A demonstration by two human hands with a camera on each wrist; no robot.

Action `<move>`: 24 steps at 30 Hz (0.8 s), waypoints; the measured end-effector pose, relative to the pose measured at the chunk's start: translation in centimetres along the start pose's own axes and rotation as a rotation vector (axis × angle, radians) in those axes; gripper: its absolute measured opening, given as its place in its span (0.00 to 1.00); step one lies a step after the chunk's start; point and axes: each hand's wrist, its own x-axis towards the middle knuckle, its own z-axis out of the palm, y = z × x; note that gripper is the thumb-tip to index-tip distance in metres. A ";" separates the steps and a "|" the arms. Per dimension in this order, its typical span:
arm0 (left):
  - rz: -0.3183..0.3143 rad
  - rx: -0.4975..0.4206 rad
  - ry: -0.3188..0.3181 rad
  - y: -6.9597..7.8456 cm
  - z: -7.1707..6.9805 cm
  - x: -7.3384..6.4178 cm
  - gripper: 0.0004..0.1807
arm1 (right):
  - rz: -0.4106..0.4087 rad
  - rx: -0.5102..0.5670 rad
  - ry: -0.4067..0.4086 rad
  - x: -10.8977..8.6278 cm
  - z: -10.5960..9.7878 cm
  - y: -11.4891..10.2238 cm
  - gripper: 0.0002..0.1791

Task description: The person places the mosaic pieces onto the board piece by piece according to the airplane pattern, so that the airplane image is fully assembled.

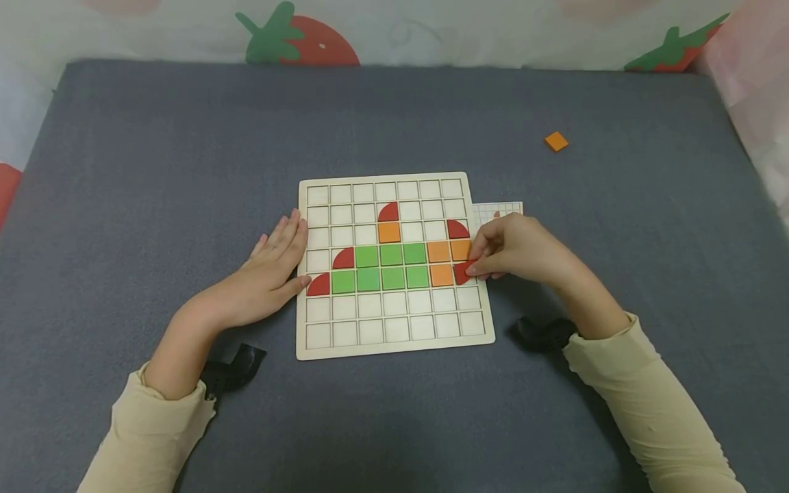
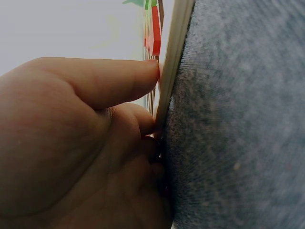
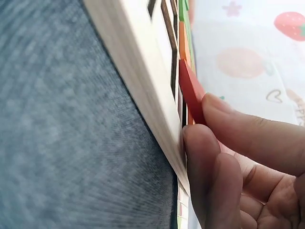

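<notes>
A pale wooden grid board (image 1: 370,348) lies on the grey cloth, with green squares (image 1: 391,255), orange squares (image 1: 439,252) and red quarter-round tiles (image 1: 344,259) in its cells. My right hand (image 1: 524,250) pinches a red tile (image 3: 190,90) between thumb and fingers at the board's right edge. That tile sits tilted over a cell below an orange square, one side raised in the right wrist view. Along the left edge my left hand (image 1: 261,277) rests with fingers extended, its thumb touching the rim beside a red tile (image 2: 155,33).
A loose orange square (image 1: 557,142) lies on the grey cloth (image 1: 185,137) toward the back right. A printed grid card (image 1: 514,208) sticks out from beside the board's right edge, partly covered by my right hand. Strawberry-patterned fabric (image 1: 462,34) borders the far side.
</notes>
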 end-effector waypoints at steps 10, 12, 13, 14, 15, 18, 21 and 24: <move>0.002 -0.002 0.003 0.0 0.0 0.0 0.40 | -0.004 -0.049 0.005 0.0 0.1 -0.2 0.07; 0.003 -0.001 0.003 0.0 0.0 0.0 0.40 | -0.005 -0.050 0.002 0.0 0.1 -0.2 0.07; 0.004 -0.001 0.003 0.0 0.0 0.0 0.40 | -0.004 -0.046 0.001 0.0 0.1 -0.2 0.08; 0.004 -0.002 0.003 0.0 0.0 0.0 0.40 | -0.005 -0.043 0.000 0.0 0.1 -0.2 0.08; 0.004 -0.002 0.001 0.0 0.0 0.0 0.40 | -0.006 -0.038 0.000 0.0 0.1 -0.2 0.08; 0.003 -0.003 -0.001 0.0 0.0 0.0 0.40 | -0.015 -0.023 -0.006 0.0 0.0 -0.1 0.07; 0.002 -0.005 -0.002 0.0 0.0 0.0 0.40 | -0.023 -0.016 -0.012 0.0 0.0 0.0 0.06; 0.001 -0.005 -0.003 0.0 0.0 0.0 0.40 | -0.034 -0.014 -0.019 0.1 0.1 0.1 0.05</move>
